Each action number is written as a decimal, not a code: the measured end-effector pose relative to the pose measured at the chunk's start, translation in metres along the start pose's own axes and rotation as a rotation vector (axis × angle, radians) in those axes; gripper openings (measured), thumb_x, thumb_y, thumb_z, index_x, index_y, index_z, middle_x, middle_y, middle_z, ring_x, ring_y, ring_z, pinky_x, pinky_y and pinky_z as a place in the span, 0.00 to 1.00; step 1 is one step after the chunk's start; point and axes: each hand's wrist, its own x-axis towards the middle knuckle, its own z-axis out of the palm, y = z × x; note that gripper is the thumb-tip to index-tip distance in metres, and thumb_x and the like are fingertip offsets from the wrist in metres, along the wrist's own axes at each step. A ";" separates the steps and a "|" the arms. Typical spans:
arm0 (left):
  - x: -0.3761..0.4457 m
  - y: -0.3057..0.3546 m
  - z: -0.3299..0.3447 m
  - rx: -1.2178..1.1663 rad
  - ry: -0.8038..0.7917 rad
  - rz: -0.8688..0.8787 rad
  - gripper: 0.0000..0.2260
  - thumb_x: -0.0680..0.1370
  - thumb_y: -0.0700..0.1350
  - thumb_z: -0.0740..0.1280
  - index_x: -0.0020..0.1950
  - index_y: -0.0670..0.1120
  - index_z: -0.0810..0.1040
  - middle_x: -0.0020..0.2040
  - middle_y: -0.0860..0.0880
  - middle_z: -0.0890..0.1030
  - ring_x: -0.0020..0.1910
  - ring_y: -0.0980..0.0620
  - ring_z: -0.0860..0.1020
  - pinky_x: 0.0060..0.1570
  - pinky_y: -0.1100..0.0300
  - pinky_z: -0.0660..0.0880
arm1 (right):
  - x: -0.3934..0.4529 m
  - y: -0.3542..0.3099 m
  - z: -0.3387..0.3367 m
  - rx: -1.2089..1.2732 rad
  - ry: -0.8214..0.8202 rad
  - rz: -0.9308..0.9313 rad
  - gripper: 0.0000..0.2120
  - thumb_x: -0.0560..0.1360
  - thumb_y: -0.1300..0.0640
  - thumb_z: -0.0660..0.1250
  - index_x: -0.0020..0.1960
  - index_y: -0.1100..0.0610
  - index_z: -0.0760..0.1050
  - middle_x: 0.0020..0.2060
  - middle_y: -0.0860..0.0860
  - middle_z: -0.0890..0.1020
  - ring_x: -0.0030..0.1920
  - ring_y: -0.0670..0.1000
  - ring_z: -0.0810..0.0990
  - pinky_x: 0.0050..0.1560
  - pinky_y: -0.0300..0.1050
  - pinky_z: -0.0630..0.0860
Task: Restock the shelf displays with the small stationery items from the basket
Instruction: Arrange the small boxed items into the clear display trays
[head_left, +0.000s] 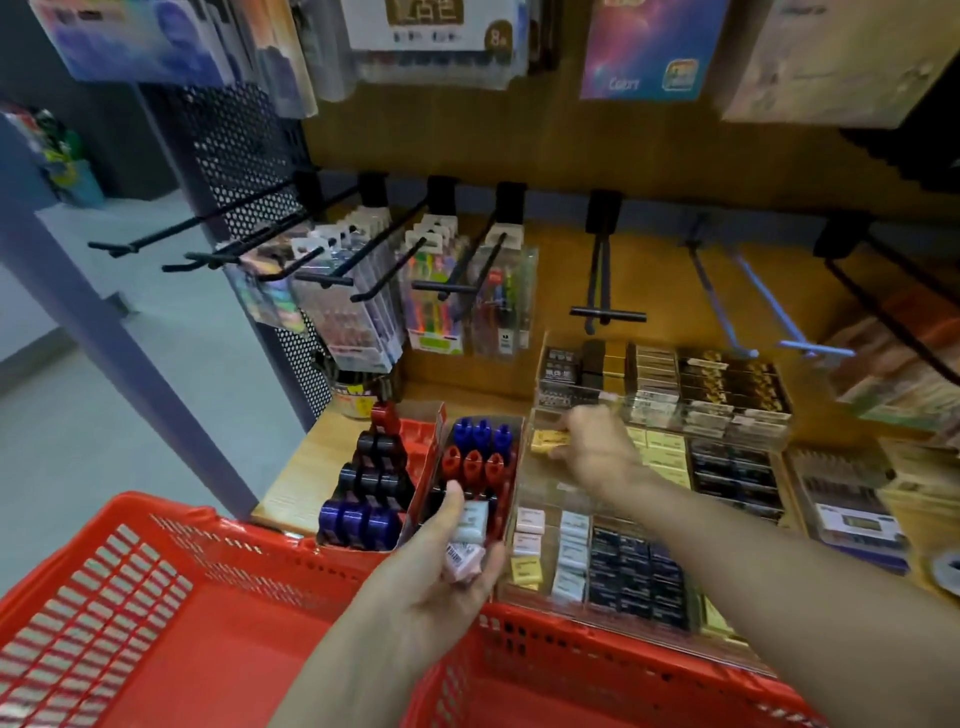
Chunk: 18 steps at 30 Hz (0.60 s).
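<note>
Right hand: our right hand (597, 447), centre frame, pinches a yellow eraser (549, 440) into the clear tray (535, 499).
Left hand: our left hand (441, 561), lower centre, clasps spare erasers (467, 535), ready to feed.
Basket: the red basket (182, 597) sits lower left, close for reach.

wooden shelf (291, 483), clear trays (540, 597), red boxes (415, 447)

"8" on a hanging white pack (436, 31) (top), other print blurred
</note>
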 end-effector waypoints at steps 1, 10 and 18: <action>0.001 0.000 0.001 -0.002 -0.001 0.009 0.22 0.70 0.49 0.75 0.56 0.34 0.79 0.50 0.37 0.81 0.49 0.42 0.80 0.43 0.54 0.80 | 0.005 0.002 0.003 -0.001 0.014 0.013 0.12 0.71 0.55 0.75 0.53 0.53 0.79 0.46 0.51 0.82 0.44 0.49 0.79 0.47 0.43 0.79; 0.011 -0.018 0.025 0.075 -0.105 0.033 0.19 0.69 0.51 0.76 0.53 0.39 0.84 0.55 0.39 0.83 0.54 0.44 0.82 0.39 0.58 0.82 | -0.010 0.003 0.009 0.106 0.104 -0.045 0.14 0.75 0.55 0.71 0.61 0.53 0.78 0.57 0.50 0.77 0.54 0.50 0.78 0.57 0.47 0.77; 0.008 -0.035 0.036 0.296 -0.170 0.122 0.22 0.71 0.54 0.72 0.60 0.43 0.80 0.60 0.42 0.81 0.57 0.47 0.81 0.51 0.58 0.80 | -0.116 0.021 -0.059 0.693 -0.084 -0.411 0.21 0.68 0.52 0.78 0.61 0.48 0.80 0.53 0.43 0.79 0.49 0.42 0.82 0.50 0.36 0.80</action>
